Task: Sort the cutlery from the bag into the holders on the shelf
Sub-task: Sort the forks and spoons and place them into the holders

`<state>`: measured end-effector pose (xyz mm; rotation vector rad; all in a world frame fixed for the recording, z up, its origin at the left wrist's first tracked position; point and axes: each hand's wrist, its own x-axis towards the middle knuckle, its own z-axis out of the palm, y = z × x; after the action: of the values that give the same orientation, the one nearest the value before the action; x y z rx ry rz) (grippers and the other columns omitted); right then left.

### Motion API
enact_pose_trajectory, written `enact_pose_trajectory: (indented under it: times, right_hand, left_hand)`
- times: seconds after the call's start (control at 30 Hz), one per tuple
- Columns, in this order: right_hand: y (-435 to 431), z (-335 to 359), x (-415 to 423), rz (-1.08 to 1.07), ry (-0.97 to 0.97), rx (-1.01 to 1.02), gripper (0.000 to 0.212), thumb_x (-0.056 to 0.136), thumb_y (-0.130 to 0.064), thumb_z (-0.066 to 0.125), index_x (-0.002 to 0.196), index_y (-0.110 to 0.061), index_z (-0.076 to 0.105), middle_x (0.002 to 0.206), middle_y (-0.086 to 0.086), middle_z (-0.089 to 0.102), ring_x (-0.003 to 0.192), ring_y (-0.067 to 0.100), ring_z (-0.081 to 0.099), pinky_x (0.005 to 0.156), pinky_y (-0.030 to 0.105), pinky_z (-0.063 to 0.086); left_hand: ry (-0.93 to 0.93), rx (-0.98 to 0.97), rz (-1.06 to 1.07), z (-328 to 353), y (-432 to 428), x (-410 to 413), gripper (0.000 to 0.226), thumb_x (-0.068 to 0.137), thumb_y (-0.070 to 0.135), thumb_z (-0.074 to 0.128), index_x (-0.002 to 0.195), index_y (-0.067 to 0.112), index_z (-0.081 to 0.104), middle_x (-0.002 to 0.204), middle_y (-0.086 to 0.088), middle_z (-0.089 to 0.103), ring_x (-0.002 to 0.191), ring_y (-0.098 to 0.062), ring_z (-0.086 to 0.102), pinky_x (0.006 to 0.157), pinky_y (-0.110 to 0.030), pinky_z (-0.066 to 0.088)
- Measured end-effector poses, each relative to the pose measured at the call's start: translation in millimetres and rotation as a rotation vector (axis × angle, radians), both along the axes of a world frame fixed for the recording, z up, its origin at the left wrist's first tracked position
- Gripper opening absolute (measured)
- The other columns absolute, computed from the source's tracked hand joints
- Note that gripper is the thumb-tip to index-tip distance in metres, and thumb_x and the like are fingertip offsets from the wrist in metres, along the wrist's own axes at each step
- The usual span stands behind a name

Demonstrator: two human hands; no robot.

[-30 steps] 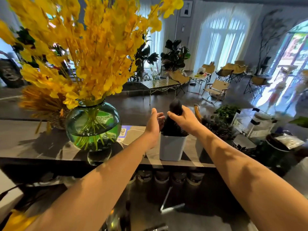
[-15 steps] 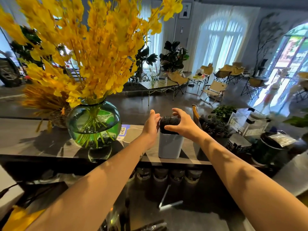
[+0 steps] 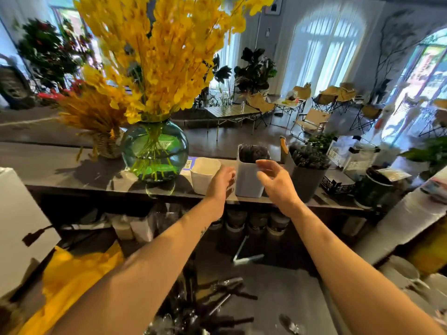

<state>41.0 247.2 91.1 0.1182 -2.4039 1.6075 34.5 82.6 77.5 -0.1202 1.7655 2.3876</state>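
Left hand (image 3: 220,184) and right hand (image 3: 275,187) now off white holder (image 3: 245,182), fingers slack, empty.

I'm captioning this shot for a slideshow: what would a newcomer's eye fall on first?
First, the big spray of yellow flowers in a round green glass vase, on the left part of the shelf. Next, the person's empty left hand and right hand, which hover at a white holder packed with dark cutlery at mid-shelf.

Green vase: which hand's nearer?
Left. The left hand is right of the vase, by the short white holder; right hand farther right, before the tall white holder.
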Motion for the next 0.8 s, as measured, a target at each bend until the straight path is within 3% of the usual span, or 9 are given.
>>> enact_pose_trajectory:
  times: [0.07,0.17,0.33,0.5,0.6,0.7,0.8]
  right_hand:
    - [-8,-19,20,0.018,0.003,-0.005,0.03,0.099,-0.015,0.06,0.129,-0.018,0.063,0.123,-0.006,0.066,0.113,0.005,0.062,0.094,0.019,0.05]
    - [-27,-51,49,0.04,-0.06,-0.033,0.028,0.1,-0.012,0.061,0.127,-0.015,0.065,0.119,-0.004,0.069,0.11,0.006,0.065,0.086,0.013,0.05]
    - [-68,-122,98,0.069,-0.199,-0.113,0.027,0.097,-0.005,0.06,0.119,-0.02,0.066,0.112,-0.004,0.072,0.105,0.012,0.067,0.089,0.021,0.052]
    - [-104,-199,145,0.126,-0.399,-0.149,0.027,0.097,-0.005,0.06,0.12,-0.02,0.064,0.115,0.003,0.071,0.108,0.016,0.066,0.096,0.03,0.052]
    - [-118,-231,176,0.129,-0.486,-0.151,0.026,0.097,-0.003,0.059,0.119,-0.015,0.064,0.114,0.005,0.071,0.105,0.014,0.065,0.089,0.019,0.051]
    - [-124,-254,198,0.094,-0.586,-0.179,0.027,0.098,-0.002,0.058,0.123,-0.009,0.064,0.115,0.006,0.07,0.103,0.014,0.064,0.08,0.01,0.05]
    - [-128,-275,218,0.099,-0.684,-0.18,0.028,0.1,-0.005,0.056,0.126,-0.013,0.063,0.117,0.003,0.07,0.105,0.013,0.065,0.081,0.013,0.049]
  left_hand:
    - [0.002,0.023,-0.01,-15,-7,22,0.04,0.106,0.046,0.039,0.123,0.02,0.065,0.125,0.002,0.065,0.114,-0.014,0.058,0.099,-0.032,0.04]
    - [-0.045,0.027,0.018,-43,-21,50,0.028,0.104,0.04,0.045,0.111,0.024,0.067,0.12,0.002,0.069,0.117,-0.017,0.061,0.101,-0.035,0.041]
    - [-0.146,0.011,0.035,-111,-56,107,0.044,0.107,0.043,0.038,0.138,0.019,0.057,0.135,0.002,0.064,0.125,-0.015,0.058,0.11,-0.039,0.038]
    - [-0.347,0.011,0.115,-187,-97,160,0.036,0.107,0.044,0.037,0.123,0.023,0.062,0.137,-0.002,0.064,0.125,-0.021,0.058,0.11,-0.042,0.04]
    - [-0.435,0.035,0.151,-223,-123,189,0.048,0.108,0.044,0.031,0.136,0.016,0.058,0.139,-0.006,0.062,0.127,-0.023,0.056,0.101,-0.038,0.044]
    - [-0.496,0.033,0.16,-245,-145,213,0.056,0.108,0.046,0.025,0.145,0.013,0.05,0.142,-0.005,0.059,0.13,-0.022,0.053,0.111,-0.041,0.034]
    - [-0.535,0.043,0.144,-266,-163,235,0.054,0.107,0.047,0.028,0.145,0.014,0.047,0.143,-0.004,0.056,0.132,-0.022,0.05,0.115,-0.04,0.031]
